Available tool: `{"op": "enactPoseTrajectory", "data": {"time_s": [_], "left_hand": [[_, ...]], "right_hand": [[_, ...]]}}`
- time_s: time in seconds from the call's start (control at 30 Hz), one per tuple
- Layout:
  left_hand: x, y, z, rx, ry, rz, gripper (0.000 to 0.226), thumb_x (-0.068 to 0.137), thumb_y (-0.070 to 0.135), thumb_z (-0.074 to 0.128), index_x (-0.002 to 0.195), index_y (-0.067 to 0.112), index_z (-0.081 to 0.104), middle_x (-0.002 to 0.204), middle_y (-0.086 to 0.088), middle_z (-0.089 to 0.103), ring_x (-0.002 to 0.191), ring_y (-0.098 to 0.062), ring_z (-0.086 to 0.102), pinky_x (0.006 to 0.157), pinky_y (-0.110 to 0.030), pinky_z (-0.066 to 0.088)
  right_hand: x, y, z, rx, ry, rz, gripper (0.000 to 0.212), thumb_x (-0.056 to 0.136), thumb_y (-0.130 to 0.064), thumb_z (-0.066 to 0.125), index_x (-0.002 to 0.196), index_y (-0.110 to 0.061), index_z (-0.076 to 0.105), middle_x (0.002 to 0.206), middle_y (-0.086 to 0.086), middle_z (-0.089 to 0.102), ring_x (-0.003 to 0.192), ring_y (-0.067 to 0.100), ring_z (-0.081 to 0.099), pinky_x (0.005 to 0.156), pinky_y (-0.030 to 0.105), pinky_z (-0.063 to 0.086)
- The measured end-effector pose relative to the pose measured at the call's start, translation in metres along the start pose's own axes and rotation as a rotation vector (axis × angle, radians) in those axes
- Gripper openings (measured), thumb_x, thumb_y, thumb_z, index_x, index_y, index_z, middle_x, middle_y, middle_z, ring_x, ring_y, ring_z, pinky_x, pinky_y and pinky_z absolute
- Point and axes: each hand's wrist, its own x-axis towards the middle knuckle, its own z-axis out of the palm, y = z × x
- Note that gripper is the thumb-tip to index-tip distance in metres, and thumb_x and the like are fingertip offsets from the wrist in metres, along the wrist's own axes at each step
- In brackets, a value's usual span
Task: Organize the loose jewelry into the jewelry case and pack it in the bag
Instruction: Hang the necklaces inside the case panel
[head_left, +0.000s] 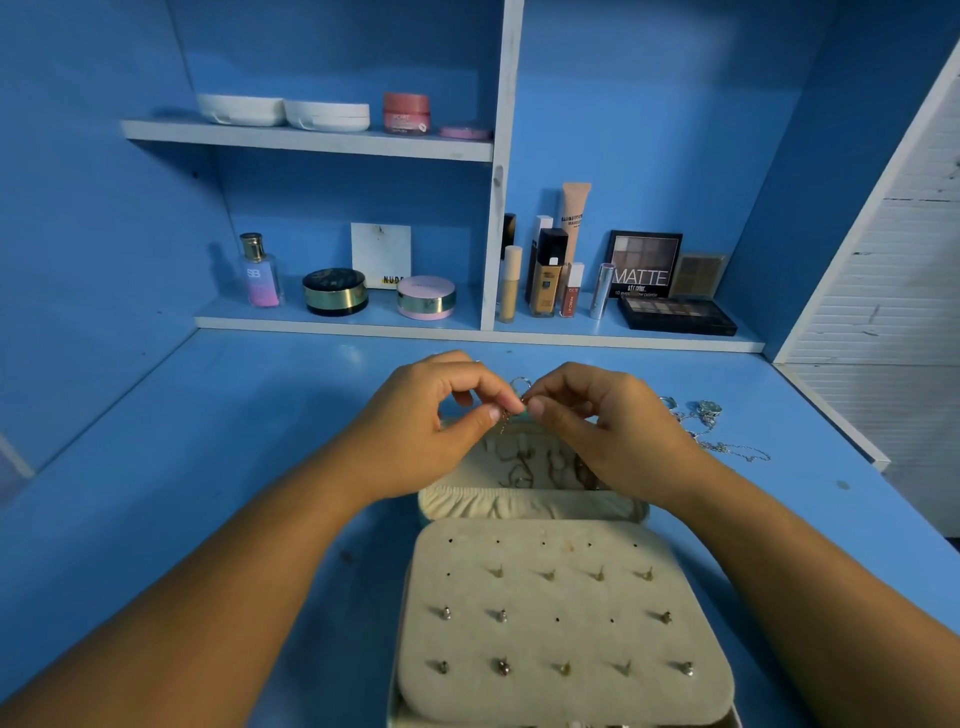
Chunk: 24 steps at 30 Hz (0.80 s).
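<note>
Pinching a thin chain (505, 417) from both sides with left hand (436, 415) and right hand (608, 421): thumb and forefinger tips narrow on it, other fingers curled. Held just above the far half of the open case (530, 644), mid-table (208, 467). Tangled chains in that far half, studs (502, 666) pinned on the near pad. Loose jewelry (709, 415) right of the case. Cosmetics (545, 275) on far shelves (363, 328).

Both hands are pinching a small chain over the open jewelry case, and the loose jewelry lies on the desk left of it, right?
No: the head view shows the loose jewelry right of the jewelry case, not left. The left hand and right hand do pinch a small chain over it.
</note>
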Motion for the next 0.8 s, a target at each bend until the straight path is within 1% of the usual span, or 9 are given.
{"op": "enactPoseTrajectory", "data": {"time_s": [0.07, 0.13, 0.3, 0.37, 0.47, 0.57, 0.67, 0.73, 0.8], "left_hand": [[0.0, -0.003, 0.002, 0.104, -0.023, 0.023, 0.029, 0.09, 0.013, 0.066, 0.088, 0.042, 0.067, 0.089, 0.013, 0.06, 0.09, -0.005, 0.055, 0.072, -0.01, 0.039], [0.0, -0.006, 0.004, 0.199, -0.039, 0.04, 0.028, 0.09, 0.017, 0.065, 0.089, 0.045, 0.064, 0.089, 0.015, 0.058, 0.093, -0.004, 0.052, 0.079, -0.02, 0.042], [-0.001, -0.011, 0.009, 0.295, -0.031, -0.01, 0.016, 0.087, 0.026, 0.061, 0.089, 0.04, 0.069, 0.088, 0.013, 0.055, 0.09, -0.007, 0.042, 0.072, -0.024, 0.037], [-0.001, -0.009, 0.012, 0.301, -0.03, -0.044, 0.015, 0.082, 0.033, 0.058, 0.087, 0.04, 0.07, 0.089, 0.016, 0.054, 0.093, -0.007, 0.041, 0.076, -0.027, 0.039], [-0.002, -0.009, 0.013, 0.318, -0.067, -0.088, 0.016, 0.079, 0.039, 0.056, 0.087, 0.042, 0.07, 0.09, 0.021, 0.05, 0.097, -0.005, 0.038, 0.089, -0.035, 0.04], [-0.003, -0.011, 0.013, 0.346, -0.107, -0.104, 0.02, 0.085, 0.038, 0.062, 0.102, 0.039, 0.072, 0.094, 0.021, 0.048, 0.1, -0.005, 0.035, 0.096, -0.04, 0.037], [-0.003, -0.011, 0.014, 0.412, -0.153, -0.13, 0.028, 0.09, 0.039, 0.06, 0.117, 0.038, 0.068, 0.097, 0.021, 0.045, 0.102, -0.005, 0.03, 0.1, -0.039, 0.033], [-0.003, -0.01, 0.014, 0.452, -0.171, -0.144, 0.035, 0.089, 0.045, 0.056, 0.121, 0.037, 0.066, 0.098, 0.019, 0.043, 0.102, -0.005, 0.028, 0.1, -0.037, 0.032], [-0.003, -0.008, 0.015, 0.47, -0.195, -0.159, 0.038, 0.09, 0.046, 0.052, 0.125, 0.036, 0.063, 0.099, 0.017, 0.041, 0.102, -0.006, 0.027, 0.097, -0.033, 0.029]], "right_hand": [[0.0, 0.003, -0.002, -0.113, -0.002, -0.03, 0.009, 0.09, -0.027, 0.062, 0.095, -0.025, 0.069, 0.084, -0.011, 0.069, 0.08, 0.002, 0.059, 0.07, 0.013, 0.046], [0.0, 0.006, -0.002, -0.183, 0.002, -0.051, 0.009, 0.089, -0.025, 0.064, 0.094, -0.025, 0.07, 0.081, -0.012, 0.066, 0.08, 0.001, 0.058, 0.07, 0.011, 0.045], [0.004, 0.01, 0.0, -0.302, 0.018, -0.104, 0.011, 0.088, -0.026, 0.064, 0.096, -0.023, 0.071, 0.084, -0.005, 0.066, 0.076, 0.006, 0.059, 0.07, 0.022, 0.049], [0.006, 0.012, 0.002, -0.328, 0.017, -0.132, 0.011, 0.087, -0.026, 0.066, 0.096, -0.022, 0.072, 0.086, -0.003, 0.065, 0.076, 0.007, 0.059, 0.071, 0.022, 0.049], [0.011, 0.014, 0.006, -0.357, 0.031, -0.182, 0.01, 0.086, -0.023, 0.068, 0.094, -0.02, 0.072, 0.084, -0.003, 0.065, 0.076, 0.008, 0.058, 0.072, 0.025, 0.05], [0.014, 0.014, 0.006, -0.371, 0.087, -0.217, 0.007, 0.084, -0.019, 0.069, 0.09, -0.016, 0.072, 0.081, -0.003, 0.064, 0.076, 0.01, 0.056, 0.071, 0.03, 0.051], [0.013, 0.012, 0.003, -0.411, 0.085, -0.195, 0.006, 0.082, -0.018, 0.068, 0.086, -0.014, 0.071, 0.079, -0.001, 0.063, 0.074, 0.014, 0.058, 0.07, 0.037, 0.051], [0.01, 0.009, -0.001, -0.448, 0.05, -0.15, 0.005, 0.082, -0.018, 0.067, 0.084, -0.015, 0.069, 0.078, -0.002, 0.062, 0.072, 0.016, 0.059, 0.07, 0.036, 0.052], [0.007, 0.006, -0.007, -0.471, 0.002, -0.093, 0.003, 0.081, -0.019, 0.066, 0.083, -0.017, 0.068, 0.076, -0.004, 0.061, 0.071, 0.014, 0.058, 0.069, 0.031, 0.051]]}}
